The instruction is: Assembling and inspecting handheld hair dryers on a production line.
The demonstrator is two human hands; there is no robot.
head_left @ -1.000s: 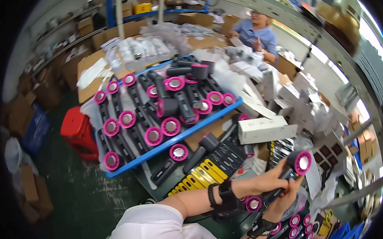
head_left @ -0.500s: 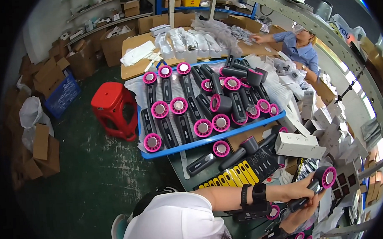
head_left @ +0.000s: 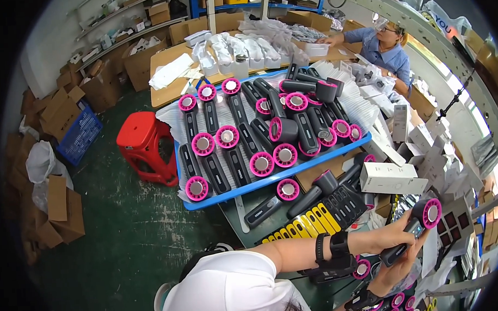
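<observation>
At the right, both my hands are on a dark grey hair dryer (head_left: 394,254) with a pink-ringed head. My left hand (head_left: 395,234), on the arm with two black wristbands, is closed on its grip just below the head. From below, my right hand (head_left: 405,266) supports the handle, its fingers partly hidden. The pink ring points up and right. Below my left forearm, another pink-ringed dryer head (head_left: 361,269) shows on the bench. A black-and-yellow slotted strip (head_left: 301,226) lies just beyond that forearm, beside a loose hair dryer (head_left: 263,211).
A blue-rimmed tray (head_left: 223,197) holds many similar dryers on white foam. White boxes (head_left: 389,178) crowd the right side. A red stool (head_left: 138,134) stands left of the tray. Across the bench, a person in a blue shirt (head_left: 394,60) reaches toward a small white box (head_left: 316,49).
My hands have raised and turned the hair dryer slightly, its head shifting up and right. The view has shifted a little. A small white box now shows by the other person's hand.
</observation>
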